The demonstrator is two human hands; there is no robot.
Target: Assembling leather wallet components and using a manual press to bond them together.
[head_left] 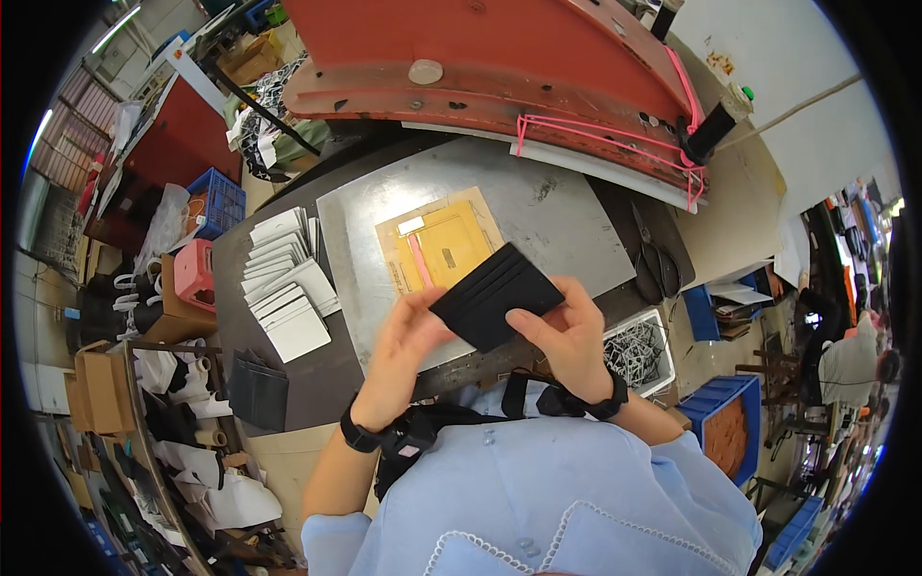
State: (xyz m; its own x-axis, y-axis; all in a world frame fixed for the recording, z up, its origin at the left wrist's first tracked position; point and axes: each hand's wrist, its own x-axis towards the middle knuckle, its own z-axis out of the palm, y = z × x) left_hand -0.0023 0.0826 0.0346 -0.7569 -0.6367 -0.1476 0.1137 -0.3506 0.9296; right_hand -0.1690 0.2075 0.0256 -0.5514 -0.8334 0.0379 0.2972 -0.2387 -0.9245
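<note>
Between my two hands is a black card holder (495,298) with stepped card slots, tilted above the near part of a metal plate (538,211). My right hand (573,336) grips its right end, thumb on top. My left hand (408,331) has its fingers at the holder's left edge, closed on it. Just beyond lies a yellow template (449,248) on a tan board, with a pink strip on it. To the left, fanned stacks of white slotted pieces (288,322) rest on the dark table. Several black pieces (257,389) lie at the table's left corner.
A red press machine (480,67) with pink cord overhangs the far side. Black scissors (655,259) lie at the table's right. A white tray of thin metal pieces (639,353) stands near my right wrist. Blue crates (725,422) sit on the floor to the right.
</note>
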